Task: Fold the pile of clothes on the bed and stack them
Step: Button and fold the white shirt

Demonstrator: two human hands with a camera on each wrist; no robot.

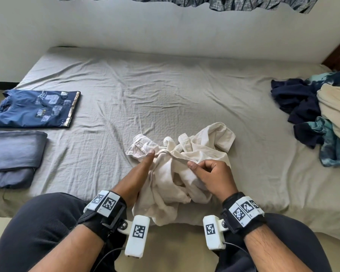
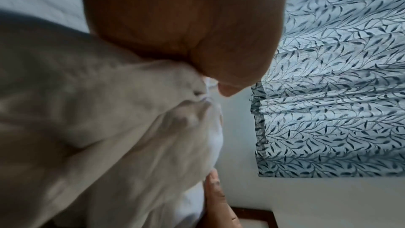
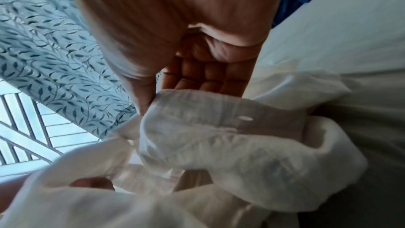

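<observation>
A crumpled white shirt of thin woven cotton lies at the near edge of the bed, its collar pointing away. The left hand and right hand both pinch its edge with curled fingers. The print on the folded blue T-shirt is unreadable.

A bed with a wrinkled grey sheet carries a crumpled white shirt near its front edge, a folded blue T-shirt and folded grey-blue cloth at left, and an unfolded clothes pile at right.
</observation>
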